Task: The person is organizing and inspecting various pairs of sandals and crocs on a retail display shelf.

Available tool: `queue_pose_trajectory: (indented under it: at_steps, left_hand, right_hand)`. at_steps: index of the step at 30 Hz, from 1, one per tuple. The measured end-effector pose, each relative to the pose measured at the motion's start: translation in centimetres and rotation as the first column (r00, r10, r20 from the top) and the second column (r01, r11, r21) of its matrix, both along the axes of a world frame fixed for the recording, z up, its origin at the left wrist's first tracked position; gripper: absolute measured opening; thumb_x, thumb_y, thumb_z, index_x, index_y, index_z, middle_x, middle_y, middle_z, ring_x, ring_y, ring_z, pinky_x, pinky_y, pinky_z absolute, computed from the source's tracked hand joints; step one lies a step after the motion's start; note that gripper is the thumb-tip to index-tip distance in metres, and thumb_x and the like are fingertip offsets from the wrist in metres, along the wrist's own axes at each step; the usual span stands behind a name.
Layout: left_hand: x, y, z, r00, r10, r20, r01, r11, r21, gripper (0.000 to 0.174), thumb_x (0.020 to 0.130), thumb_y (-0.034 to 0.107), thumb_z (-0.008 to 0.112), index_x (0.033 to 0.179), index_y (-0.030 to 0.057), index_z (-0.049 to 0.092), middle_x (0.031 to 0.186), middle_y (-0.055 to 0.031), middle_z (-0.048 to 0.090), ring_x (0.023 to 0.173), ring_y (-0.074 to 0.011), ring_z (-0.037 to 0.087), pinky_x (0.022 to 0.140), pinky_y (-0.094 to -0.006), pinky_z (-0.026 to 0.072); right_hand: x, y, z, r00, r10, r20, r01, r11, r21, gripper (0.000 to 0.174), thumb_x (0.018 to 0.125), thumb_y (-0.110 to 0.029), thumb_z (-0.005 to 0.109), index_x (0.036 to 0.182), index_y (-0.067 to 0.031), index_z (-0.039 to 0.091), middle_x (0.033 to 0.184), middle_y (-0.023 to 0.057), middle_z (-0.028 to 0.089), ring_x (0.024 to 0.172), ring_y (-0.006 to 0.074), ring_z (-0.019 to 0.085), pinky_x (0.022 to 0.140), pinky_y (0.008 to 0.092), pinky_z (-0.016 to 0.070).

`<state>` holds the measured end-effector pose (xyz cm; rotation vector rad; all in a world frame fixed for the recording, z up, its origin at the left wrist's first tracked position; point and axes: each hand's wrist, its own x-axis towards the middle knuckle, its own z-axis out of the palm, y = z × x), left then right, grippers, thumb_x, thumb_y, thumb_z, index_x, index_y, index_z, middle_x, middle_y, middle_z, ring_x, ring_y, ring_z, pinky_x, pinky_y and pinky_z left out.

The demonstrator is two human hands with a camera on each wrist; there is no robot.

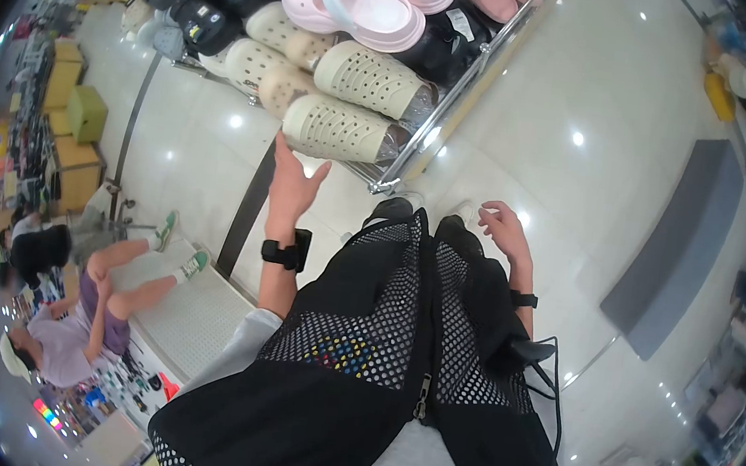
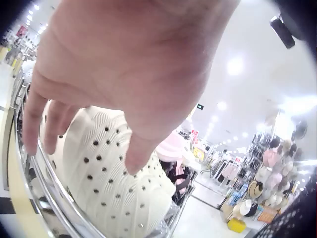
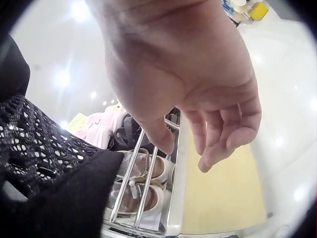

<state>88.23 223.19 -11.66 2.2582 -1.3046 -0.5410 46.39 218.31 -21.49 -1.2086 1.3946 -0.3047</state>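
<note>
Foam by the look: cream clog [image 1: 339,128] likely light, bendy, best pinched at its rim. Left hand [image 1: 294,183] hovers beside it, fingers spread; right hand [image 1: 504,230] loose, empty.

Chrome wire rack [image 1: 431,125], cream perforated clogs [image 1: 339,128] on it — pink clogs [image 1: 362,6] behind

Glossy white shop floor [image 1: 592,83]

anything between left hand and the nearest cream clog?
Nothing. In the head view the left hand reaches right up to the cream clog; the left wrist view shows no object between them, contact unclear.
</note>
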Motion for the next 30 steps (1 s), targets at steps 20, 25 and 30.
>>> queue_pose_trajectory:
  at_steps: [20,25,30]
  left_hand:
    - [-12.9,-2.5,2.2,0.926,-0.369,-0.074,0.351,0.776,0.524,0.067,0.095,0.045,0.067,0.141,-0.0016,0.051,0.12,-0.0271,0.069,0.114,-0.0411,0.066,0.097,-0.0476,0.0529]
    - [-15.4,-9.3,2.7,0.903,-0.396,-0.166,0.43,0.82,0.378,0.058,0.095,0.037,0.067,0.141,0.0048,0.052,0.124,-0.0216,0.068,0.116,-0.0403,0.064,0.098,-0.0476,0.0519]
    - [-17.3,-16.8,1.2,0.855,-0.501,-0.133,0.516,0.846,0.131,0.05,0.095,0.029,0.068,0.137,0.0054,0.055,0.133,-0.0188,0.061,0.119,-0.04,0.061,0.099,-0.0473,0.0509]
  right_hand:
    - [-8.8,-6.1,-2.3,0.991,0.095,0.092,-0.097,0.995,0.017,0.039,0.097,-0.032,0.068,0.121,-0.0017,0.066,0.086,0.009,0.073,0.072,0.0147,0.066,0.063,0.0286,0.0502]
    - [-9.8,-8.8,-2.6,0.995,0.067,0.076,-0.07,0.997,0.036,0.043,0.096,-0.033,0.07,0.123,-0.0004,0.066,0.088,0.0122,0.074,0.077,0.0174,0.069,0.071,0.031,0.0555]
    - [-11.6,-14.7,-2.2,0.996,0.077,-0.051,-0.076,0.997,0.015,0.038,0.098,-0.031,0.069,0.121,-0.0019,0.066,0.086,0.0081,0.072,0.075,0.0136,0.064,0.067,0.0283,0.0513]
